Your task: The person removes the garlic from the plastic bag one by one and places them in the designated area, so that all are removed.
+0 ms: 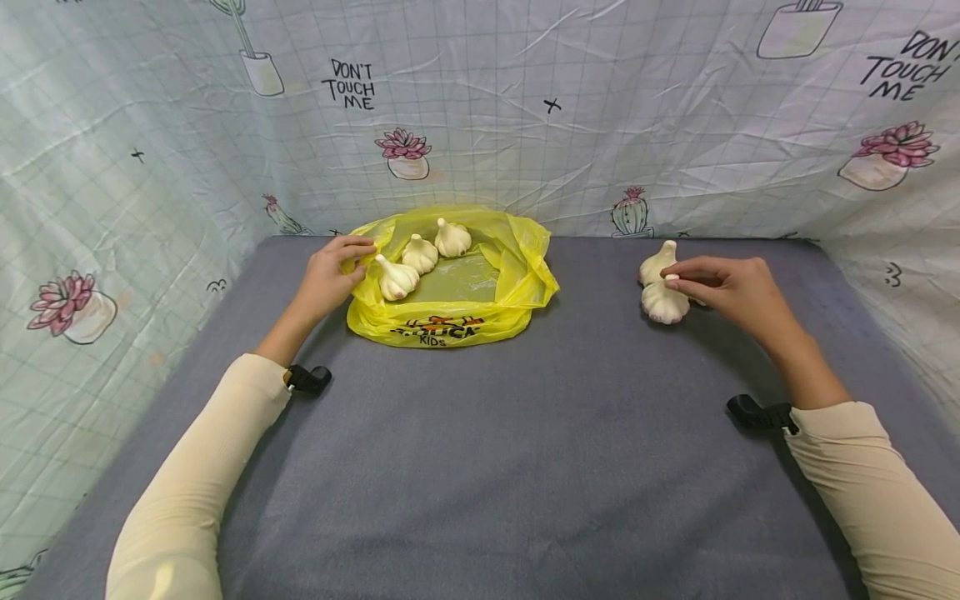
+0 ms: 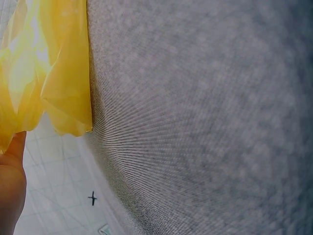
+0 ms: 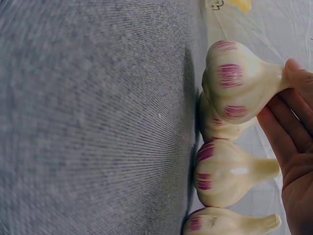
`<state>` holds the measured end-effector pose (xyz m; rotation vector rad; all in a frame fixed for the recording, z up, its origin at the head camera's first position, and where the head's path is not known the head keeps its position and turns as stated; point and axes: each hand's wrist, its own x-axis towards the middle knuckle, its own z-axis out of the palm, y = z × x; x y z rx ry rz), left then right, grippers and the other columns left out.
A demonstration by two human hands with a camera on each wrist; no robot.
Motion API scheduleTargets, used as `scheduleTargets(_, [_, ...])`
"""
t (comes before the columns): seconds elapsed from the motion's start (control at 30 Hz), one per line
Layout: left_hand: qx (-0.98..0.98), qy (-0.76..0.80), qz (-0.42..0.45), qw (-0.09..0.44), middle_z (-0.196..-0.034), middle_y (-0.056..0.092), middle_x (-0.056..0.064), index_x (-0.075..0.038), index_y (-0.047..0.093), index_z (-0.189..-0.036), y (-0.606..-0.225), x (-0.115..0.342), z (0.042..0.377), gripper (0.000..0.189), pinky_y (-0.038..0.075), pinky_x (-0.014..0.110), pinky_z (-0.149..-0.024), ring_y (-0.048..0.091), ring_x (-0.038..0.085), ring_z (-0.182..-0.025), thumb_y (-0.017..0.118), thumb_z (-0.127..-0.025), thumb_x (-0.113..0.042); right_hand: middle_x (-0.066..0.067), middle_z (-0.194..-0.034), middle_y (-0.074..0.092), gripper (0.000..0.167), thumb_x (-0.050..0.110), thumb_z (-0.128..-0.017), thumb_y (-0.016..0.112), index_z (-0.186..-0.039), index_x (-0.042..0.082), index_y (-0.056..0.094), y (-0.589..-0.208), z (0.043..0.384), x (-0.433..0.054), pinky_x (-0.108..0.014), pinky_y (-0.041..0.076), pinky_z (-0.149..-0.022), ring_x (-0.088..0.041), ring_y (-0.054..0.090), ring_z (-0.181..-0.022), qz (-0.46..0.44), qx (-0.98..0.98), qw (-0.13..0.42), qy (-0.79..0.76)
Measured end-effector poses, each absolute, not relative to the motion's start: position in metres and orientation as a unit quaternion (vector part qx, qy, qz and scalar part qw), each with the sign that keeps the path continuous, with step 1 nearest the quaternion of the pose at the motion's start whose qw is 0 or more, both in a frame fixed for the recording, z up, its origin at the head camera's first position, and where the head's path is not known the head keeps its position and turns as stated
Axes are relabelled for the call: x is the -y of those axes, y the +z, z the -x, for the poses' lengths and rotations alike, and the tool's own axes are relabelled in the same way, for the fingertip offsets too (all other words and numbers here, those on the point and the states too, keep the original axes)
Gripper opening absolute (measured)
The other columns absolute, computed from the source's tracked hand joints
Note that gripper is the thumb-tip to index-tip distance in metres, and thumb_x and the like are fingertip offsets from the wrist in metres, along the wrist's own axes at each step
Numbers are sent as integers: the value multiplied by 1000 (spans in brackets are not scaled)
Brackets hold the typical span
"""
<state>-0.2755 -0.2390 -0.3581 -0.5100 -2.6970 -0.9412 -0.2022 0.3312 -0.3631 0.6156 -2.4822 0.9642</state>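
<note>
My right hand (image 1: 731, 292) pinches a garlic bulb (image 1: 665, 302) by its stem between thumb and fingertips. In the right wrist view this garlic bulb (image 3: 230, 83), cream with purple streaks, hangs just off the cloth. Behind it is another garlic bulb (image 1: 660, 260); the right wrist view shows more, among them a garlic bulb (image 3: 225, 174) standing stem up. On the left, my left hand (image 1: 330, 271) holds the left rim of a yellow plastic bag (image 1: 442, 327), which lies open. Inside the bag sit three garlic bulbs (image 1: 397, 279), near its left and back sides.
A grey cloth (image 1: 480, 450) covers the table. Pale printed sheets (image 1: 480, 108) hang behind it and at both sides. Bag and garlic bulbs stand near the back edge, with a stretch of grey cloth between them.
</note>
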Motion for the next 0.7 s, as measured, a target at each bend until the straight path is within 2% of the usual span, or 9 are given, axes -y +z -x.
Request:
scheduleTargets(0.23, [923,-319,176,121,-140,58,15,5,68,-127,-358,240,275,33,39,42,-84,55,34,-122,62,-95,5,-10,-91,78,21,2,-84,81,-105,8,81,-366,203,-330,-7,44,-60,21,59,-77,-229,894,206,325])
scheduleTargets(0.7, [924,-322,170,114,-141,57,14,5,67,-129,-359,239,278,34,40,45,-88,52,35,-128,61,-96,4,-12,-94,78,20,3,-86,80,-105,7,80,-366,203,-331,-6,43,-63,24,56,-81,-219,900,187,327])
